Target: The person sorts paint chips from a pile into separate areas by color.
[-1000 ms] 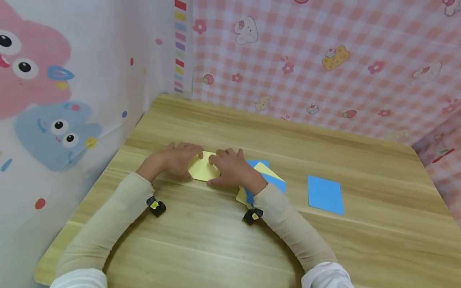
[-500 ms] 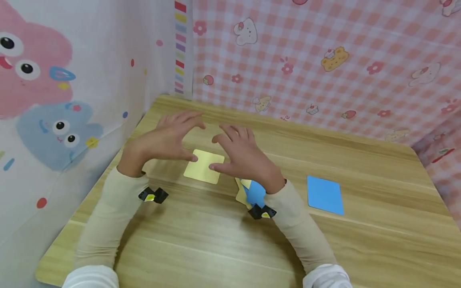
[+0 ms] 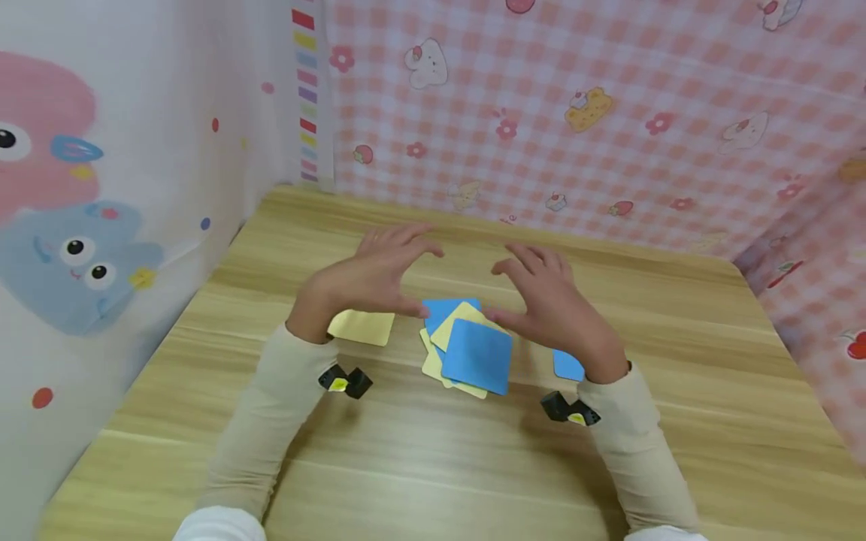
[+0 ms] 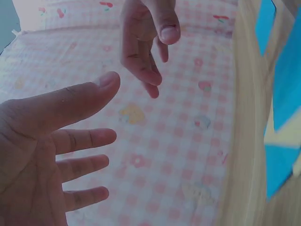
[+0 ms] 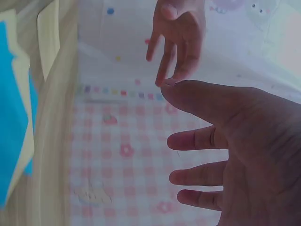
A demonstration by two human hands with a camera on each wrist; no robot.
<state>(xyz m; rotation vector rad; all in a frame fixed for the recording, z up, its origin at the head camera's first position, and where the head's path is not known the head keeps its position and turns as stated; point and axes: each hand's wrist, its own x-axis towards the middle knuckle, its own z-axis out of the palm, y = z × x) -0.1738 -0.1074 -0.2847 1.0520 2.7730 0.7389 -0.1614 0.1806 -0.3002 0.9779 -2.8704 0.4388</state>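
In the head view my left hand (image 3: 368, 274) and right hand (image 3: 551, 308) hover above the table, facing each other with fingers spread and nothing held. Between and below them lies an uneven pile of blue and yellow square cards, topped by a blue card (image 3: 476, 356). A single yellow card (image 3: 363, 327) rests left of the pile, partly covered by my left hand and wrist. To the right, a lone blue card (image 3: 567, 366) is mostly hidden behind my right hand and wrist. Both wrist views show the palms and fingers bare, with the pile (image 5: 11, 113) off to the side.
The wooden table (image 3: 419, 466) carries the cards. Behind it hangs a pink checked cloth (image 3: 541, 165), and a white printed cloth (image 3: 169, 98) covers the left side. Small black devices (image 3: 346, 382) are worn on both wrists.
Both hands touched the lone yellow card, then lifted off it and moved right to above the pile. The yellow card stays flat on the table. The head view has shifted slightly right.
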